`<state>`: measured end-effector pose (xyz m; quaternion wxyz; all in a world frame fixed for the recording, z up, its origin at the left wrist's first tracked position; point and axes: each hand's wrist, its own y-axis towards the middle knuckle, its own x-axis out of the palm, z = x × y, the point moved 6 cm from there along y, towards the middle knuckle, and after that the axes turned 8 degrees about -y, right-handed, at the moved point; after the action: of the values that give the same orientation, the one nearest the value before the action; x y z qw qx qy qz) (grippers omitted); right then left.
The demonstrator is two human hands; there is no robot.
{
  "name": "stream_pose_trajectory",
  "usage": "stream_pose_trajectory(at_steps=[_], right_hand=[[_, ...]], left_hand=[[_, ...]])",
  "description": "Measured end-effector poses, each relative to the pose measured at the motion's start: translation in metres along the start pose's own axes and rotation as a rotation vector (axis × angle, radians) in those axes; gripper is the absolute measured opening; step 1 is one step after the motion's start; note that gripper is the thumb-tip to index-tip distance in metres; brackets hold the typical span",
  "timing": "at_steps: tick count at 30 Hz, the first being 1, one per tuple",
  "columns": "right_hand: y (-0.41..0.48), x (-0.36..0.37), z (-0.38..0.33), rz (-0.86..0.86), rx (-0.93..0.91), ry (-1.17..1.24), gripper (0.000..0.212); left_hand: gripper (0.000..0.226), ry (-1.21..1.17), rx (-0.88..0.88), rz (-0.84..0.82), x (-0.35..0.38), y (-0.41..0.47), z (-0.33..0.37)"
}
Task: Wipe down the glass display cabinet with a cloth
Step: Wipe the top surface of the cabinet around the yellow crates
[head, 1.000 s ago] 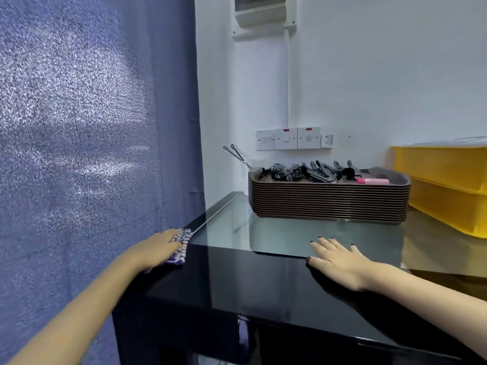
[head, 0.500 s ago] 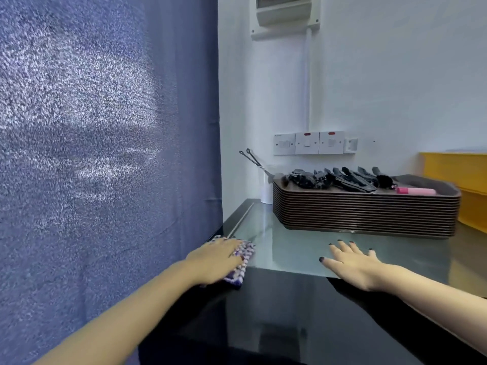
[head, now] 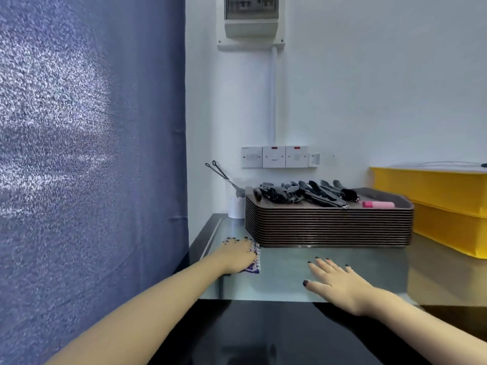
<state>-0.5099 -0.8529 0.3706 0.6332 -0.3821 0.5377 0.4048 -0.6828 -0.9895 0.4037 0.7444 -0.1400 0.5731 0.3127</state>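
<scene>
The glass top of the display cabinet (head: 284, 283) stretches in front of me, pale and reflective at the back and black near me. My left hand (head: 237, 254) lies flat on a purple and white patterned cloth (head: 255, 264), pressing it to the glass near the cabinet's left edge. Only the cloth's right side shows from under the hand. My right hand (head: 334, 283) rests palm down on the glass with fingers spread, holding nothing.
A stack of brown trays (head: 326, 225) with black tongs and a pink item on top stands just behind the cloth. A white cup with tongs (head: 235, 204) is in the back left corner. Yellow crates (head: 445, 209) stand at the right. A blue curtain (head: 92, 154) hangs along the left.
My left hand has pushed the cloth forward along the left side of the glass, from the near black part towards the stack of trays. The right hand has stayed flat on the glass.
</scene>
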Motion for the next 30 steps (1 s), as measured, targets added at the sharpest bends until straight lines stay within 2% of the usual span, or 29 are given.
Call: stream_pose_trajectory(at_steps=[3, 6, 11, 15, 20, 26, 30], right_hand=[[-0.004, -0.001, -0.001, -0.001, 0.022, 0.022, 0.064], [-0.007, -0.002, -0.002, 0.001, 0.021, 0.016, 0.063], [-0.007, -0.002, -0.003, -0.001, 0.017, 0.019, 0.063], [-0.004, 0.0, -0.001, 0.004, 0.013, 0.018, 0.065], [-0.002, -0.002, -0.001, 0.006, 0.004, 0.069, 0.067], [-0.003, -0.003, 0.0, 0.003, 0.011, 0.09, 0.068], [-0.006, -0.003, 0.001, 0.012, 0.019, 0.093, 0.067]], left_hand=[[0.021, -0.033, 0.148, -0.055, 0.011, -0.029, 0.022], [0.046, 0.0, 0.244, -0.085, 0.015, -0.053, 0.016], [0.051, -0.005, 0.089, 0.016, -0.001, -0.04, -0.036], [0.046, 0.014, -0.064, 0.051, -0.005, 0.008, -0.077], [0.044, -0.004, -0.163, 0.097, -0.011, 0.073, -0.105], [0.047, 0.006, -0.137, 0.043, -0.002, 0.144, -0.098], [0.047, 0.015, -0.045, -0.026, 0.005, 0.14, -0.085]])
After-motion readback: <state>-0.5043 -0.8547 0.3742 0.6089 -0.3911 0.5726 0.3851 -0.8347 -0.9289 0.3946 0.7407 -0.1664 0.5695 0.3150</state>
